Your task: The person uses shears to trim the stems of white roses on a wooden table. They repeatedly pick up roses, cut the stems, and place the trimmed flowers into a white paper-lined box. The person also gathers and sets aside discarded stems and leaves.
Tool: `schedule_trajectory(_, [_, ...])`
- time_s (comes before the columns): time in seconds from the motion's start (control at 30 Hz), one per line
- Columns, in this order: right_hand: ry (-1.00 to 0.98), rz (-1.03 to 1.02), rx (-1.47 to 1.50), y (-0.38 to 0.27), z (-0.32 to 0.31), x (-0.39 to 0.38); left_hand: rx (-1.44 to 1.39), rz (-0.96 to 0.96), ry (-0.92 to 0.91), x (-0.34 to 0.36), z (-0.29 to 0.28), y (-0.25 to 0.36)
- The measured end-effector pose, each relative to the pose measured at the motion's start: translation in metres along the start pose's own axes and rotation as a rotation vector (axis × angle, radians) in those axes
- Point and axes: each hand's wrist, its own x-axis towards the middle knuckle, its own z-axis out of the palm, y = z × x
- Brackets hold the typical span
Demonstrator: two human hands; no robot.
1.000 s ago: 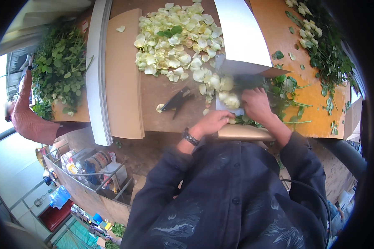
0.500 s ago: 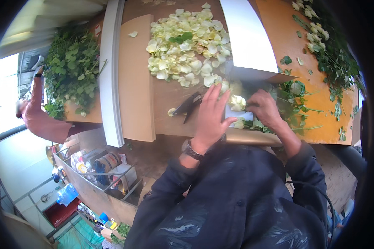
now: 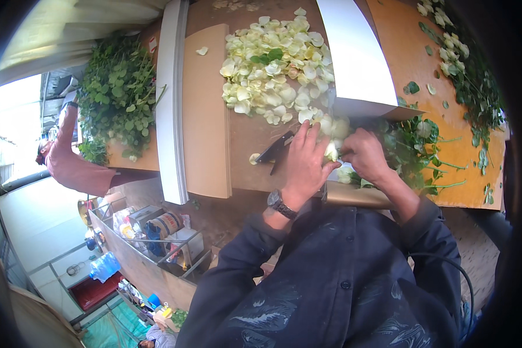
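Note:
Cream rose heads [image 3: 329, 149] lie at the front middle of the table, below a large pile of loose petals [image 3: 272, 69]. My left hand [image 3: 306, 169] has its fingers stretched out over the left side of the roses. My right hand [image 3: 362, 153] is closed at their right side, fingertips hidden among the flowers, so what it grips is unclear. A dark tool [image 3: 272, 151] rests just left of my left hand. Green rose stems and leaves [image 3: 429, 156] lie to the right on white and brown paper.
White sheets [image 3: 356, 52] lie behind the roses; stacked boards [image 3: 203, 116] stand left of the petals. Leafy bunches [image 3: 116, 98] [image 3: 470, 87] occupy both ends. A co-worker in pink [image 3: 81, 168] works at far left; another person [image 3: 156, 336] appears at bottom. A crate of supplies [image 3: 151, 243] is below the table.
My left hand went from fingers curled at the stems to stretched out further up. My right hand stays closed among the flowers. The whole view has shifted, scenery moving right.

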Motion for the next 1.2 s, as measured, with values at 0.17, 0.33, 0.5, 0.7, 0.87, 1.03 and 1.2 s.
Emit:
schedule_trajectory(0.17, [-0.021,-0.001,-0.012,0.004,0.005,-0.002,-0.026,0.011,-0.011,0.001,0.007,0.000])
schedule_trajectory(0.33, [-0.073,0.028,-0.033,0.007,0.015,-0.004,-0.087,0.009,-0.162,0.004,0.013,0.003])
schedule_trajectory(0.5, [-0.081,0.064,-0.043,0.010,0.019,-0.008,-0.110,0.019,-0.202,0.006,0.021,0.006])
schedule_trajectory(0.7, [-0.085,0.197,0.052,0.014,0.018,-0.006,-0.279,0.004,0.018,0.001,0.036,0.009])
schedule_trajectory(0.87, [-0.271,0.379,0.172,0.014,0.016,-0.002,-0.248,0.061,0.019,-0.003,0.041,0.006])
schedule_trajectory(1.03, [-0.328,0.373,0.174,0.017,0.014,-0.001,-0.523,-0.298,-0.057,-0.002,0.036,0.008])
schedule_trajectory(1.2, [-0.353,0.253,0.012,0.016,0.016,-0.010,-1.063,-0.631,0.111,0.018,0.027,-0.005])
